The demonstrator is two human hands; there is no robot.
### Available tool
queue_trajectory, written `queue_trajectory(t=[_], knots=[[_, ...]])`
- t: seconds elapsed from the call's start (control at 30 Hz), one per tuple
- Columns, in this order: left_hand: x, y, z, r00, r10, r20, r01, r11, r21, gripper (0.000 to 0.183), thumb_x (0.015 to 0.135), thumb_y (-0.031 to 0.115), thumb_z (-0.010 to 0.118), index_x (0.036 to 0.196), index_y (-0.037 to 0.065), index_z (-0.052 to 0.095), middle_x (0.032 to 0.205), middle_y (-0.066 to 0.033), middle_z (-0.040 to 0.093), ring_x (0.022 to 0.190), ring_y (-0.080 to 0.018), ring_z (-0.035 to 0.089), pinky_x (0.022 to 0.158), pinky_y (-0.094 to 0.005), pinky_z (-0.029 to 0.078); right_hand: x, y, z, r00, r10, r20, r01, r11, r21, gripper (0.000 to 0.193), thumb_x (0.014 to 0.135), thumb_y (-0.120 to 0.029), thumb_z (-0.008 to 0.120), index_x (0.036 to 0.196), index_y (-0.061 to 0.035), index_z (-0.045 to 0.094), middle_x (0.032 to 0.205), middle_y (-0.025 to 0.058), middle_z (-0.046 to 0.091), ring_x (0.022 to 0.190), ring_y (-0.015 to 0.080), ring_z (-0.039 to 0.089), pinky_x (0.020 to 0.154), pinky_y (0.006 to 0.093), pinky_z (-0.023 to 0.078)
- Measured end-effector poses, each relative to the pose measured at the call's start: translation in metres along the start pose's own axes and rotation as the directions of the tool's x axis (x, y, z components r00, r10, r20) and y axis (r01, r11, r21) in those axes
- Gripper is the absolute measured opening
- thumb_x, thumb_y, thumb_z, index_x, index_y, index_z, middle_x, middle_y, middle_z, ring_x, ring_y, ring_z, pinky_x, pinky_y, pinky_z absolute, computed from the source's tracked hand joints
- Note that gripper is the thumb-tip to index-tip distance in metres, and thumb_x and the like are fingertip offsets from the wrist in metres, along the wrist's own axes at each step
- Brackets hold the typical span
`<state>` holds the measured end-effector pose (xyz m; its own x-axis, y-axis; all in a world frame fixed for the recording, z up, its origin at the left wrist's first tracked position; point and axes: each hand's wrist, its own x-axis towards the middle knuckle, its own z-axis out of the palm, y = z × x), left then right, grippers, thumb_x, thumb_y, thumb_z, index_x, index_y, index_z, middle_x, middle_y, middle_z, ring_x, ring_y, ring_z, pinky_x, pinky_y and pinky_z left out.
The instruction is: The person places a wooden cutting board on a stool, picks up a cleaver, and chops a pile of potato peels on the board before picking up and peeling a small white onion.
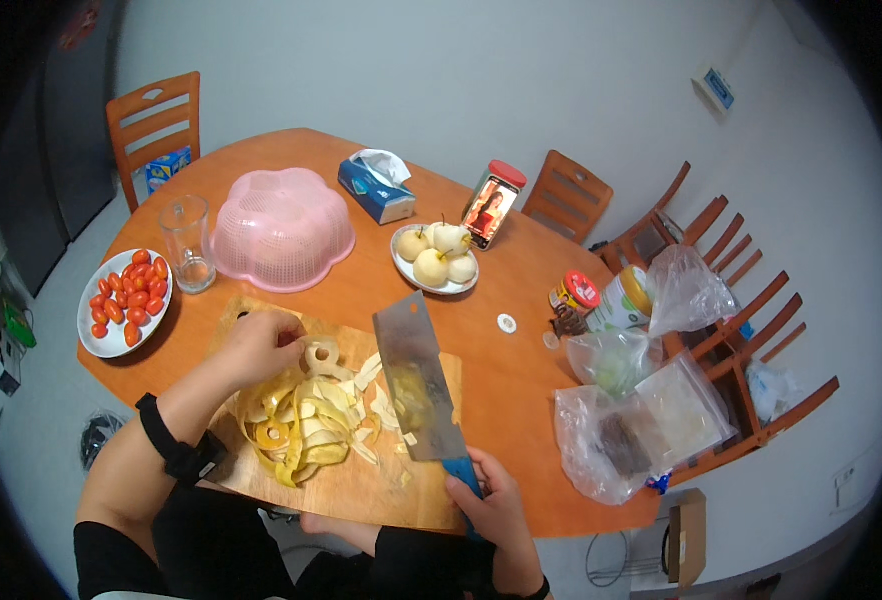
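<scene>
My right hand (496, 502) grips the blue handle (463, 475) of a cleaver. Its broad blade (419, 370), wet and smeared, tilts up above the right part of a wooden cutting board (439, 500). A heap of yellow-green fruit peels (311, 425) with pale insides covers the middle of the board, and small scraps lie around it. My left hand (261, 345) is at the heap's upper left edge, its fingers bent together beside a ring-shaped peel (322, 353). Whatever those fingers hold is hidden.
Left of the board are a plate of small red tomatoes (133, 298), a glass mug (189, 245) and an upturned pink basket (283, 230). Beyond it stand a tissue box (376, 190), a plate of pears (439, 255) and a propped phone (489, 212). Plastic bags (631, 425) and jars (621, 300) crowd the right.
</scene>
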<state>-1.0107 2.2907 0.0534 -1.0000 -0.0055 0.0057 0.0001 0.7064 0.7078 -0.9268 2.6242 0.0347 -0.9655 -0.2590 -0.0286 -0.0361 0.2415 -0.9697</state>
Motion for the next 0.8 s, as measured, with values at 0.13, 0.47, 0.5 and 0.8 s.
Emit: queue_trajectory(t=[0.13,0.47,0.5,0.8], knots=[[-0.029,0.032,-0.009,0.937,0.331,-0.112,-0.3,0.927,0.226,0.016,0.073,0.013,0.065,0.085,0.002,0.064,0.084,-0.0121,0.062,0.077,-0.0289,0.061,0.067,-0.0359,0.049,-0.004,0.0,-0.002,1.0,0.015,-0.007,-0.015,1.0,0.013,0.04,0.085,-0.005,0.062,0.12,0.0068,0.046,0.096,0.0057,0.062,0.083,0.0058,0.055,0.071,0.0198,0.045],[-0.088,0.027,0.007,0.834,0.549,0.054,-0.54,0.791,0.289,0.019,0.069,0.008,0.066,0.087,0.002,0.061,0.092,-0.0123,0.061,0.083,-0.0318,0.06,0.069,-0.0381,0.05,-0.007,-0.008,0.003,1.0,0.0,-0.003,0.0,1.0,0.0,0.041,0.085,-0.006,0.063,0.12,0.0072,0.046,0.097,0.0058,0.063,0.083,0.0065,0.056,0.072,0.0205,0.046],[-0.091,0.025,0.009,0.828,0.561,0.007,-0.541,0.795,0.274,0.023,0.069,0.009,0.067,0.091,0.002,0.061,0.094,-0.0131,0.061,0.084,-0.0322,0.06,0.07,-0.0382,0.05,-0.007,-0.009,0.004,1.0,0.001,-0.009,-0.001,1.0,-0.028,0.041,0.085,-0.007,0.063,0.12,0.0071,0.046,0.097,0.0062,0.063,0.083,0.0067,0.057,0.072,0.0206,0.046],[-0.105,0.012,0.009,0.757,0.653,-0.016,-0.643,0.748,0.165,0.04,0.075,0.025,0.068,0.108,0.004,0.059,0.111,-0.0178,0.054,0.106,-0.0356,0.05,0.091,-0.0439,0.041,-0.003,-0.006,0.009,1.0,-0.028,0.011,0.028,0.999,-0.037,0.04,0.085,-0.005,0.061,0.121,0.0061,0.046,0.101,0.0077,0.063,0.087,0.0076,0.057,0.076,0.0214,0.046]])
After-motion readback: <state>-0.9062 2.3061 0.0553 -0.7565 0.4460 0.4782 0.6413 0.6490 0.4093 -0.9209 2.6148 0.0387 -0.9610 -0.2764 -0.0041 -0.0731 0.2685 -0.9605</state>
